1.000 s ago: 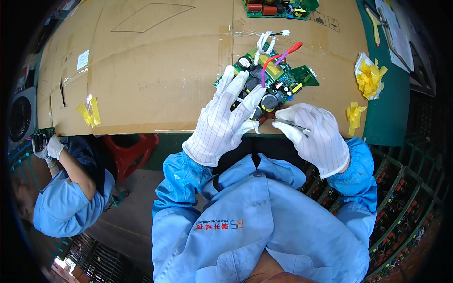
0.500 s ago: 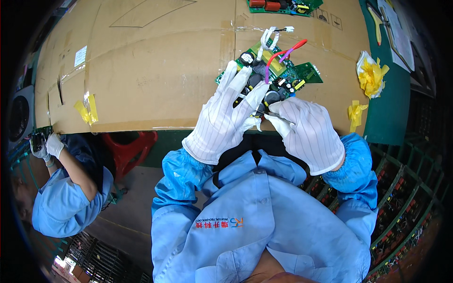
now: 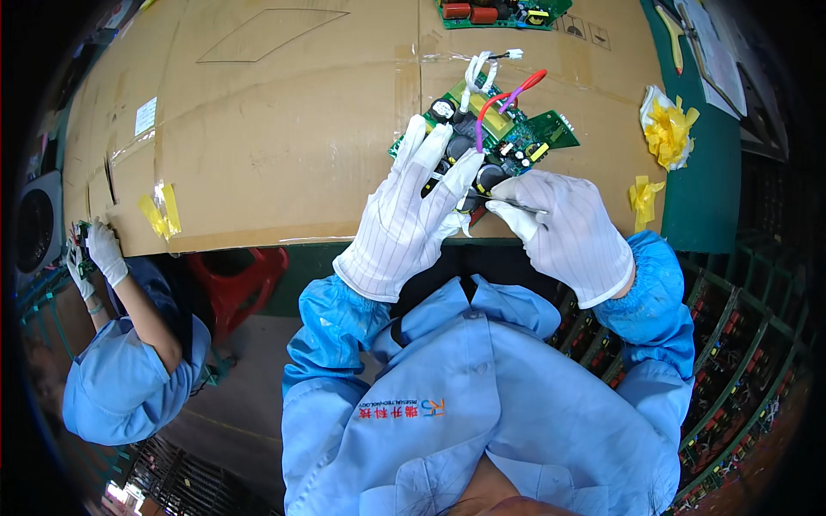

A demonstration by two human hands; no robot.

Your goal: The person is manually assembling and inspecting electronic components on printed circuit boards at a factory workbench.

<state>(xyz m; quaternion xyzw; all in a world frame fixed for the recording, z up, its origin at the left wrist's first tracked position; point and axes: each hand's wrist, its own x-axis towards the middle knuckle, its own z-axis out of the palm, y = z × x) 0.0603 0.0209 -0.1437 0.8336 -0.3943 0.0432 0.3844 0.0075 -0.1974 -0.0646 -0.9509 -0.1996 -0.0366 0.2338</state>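
A green circuit board (image 3: 553, 129) lies on the cardboard, crowded with black cylinders, a yellow-wrapped block, white leads and a red-and-purple wire (image 3: 521, 88). My left hand (image 3: 391, 225), in a white striped glove, holds the board's left and near side, with its fingers reaching over the parts. My right hand (image 3: 570, 230), gloved alike, is closed in a pinch on thin, dark metal tweezers (image 3: 519, 206). Their tip points at the board's near edge beside my left thumb. My fingers hide that spot, so I cannot tell what the tip touches.
Another circuit board (image 3: 503, 15) lies at the far edge. Crumpled yellow tape (image 3: 669, 133) and a tape strip (image 3: 644, 199) sit at the right, near a yellow-handled brush (image 3: 671, 39). A co-worker (image 3: 138, 370) works at the left by a red stool (image 3: 237, 288). Racks of boards (image 3: 731, 378) stand at lower right.
The whole view has shifted slightly. My right hand has tilted a little, and more of the tweezers shows. The co-worker's hands have moved up. My left hand stays on the board.
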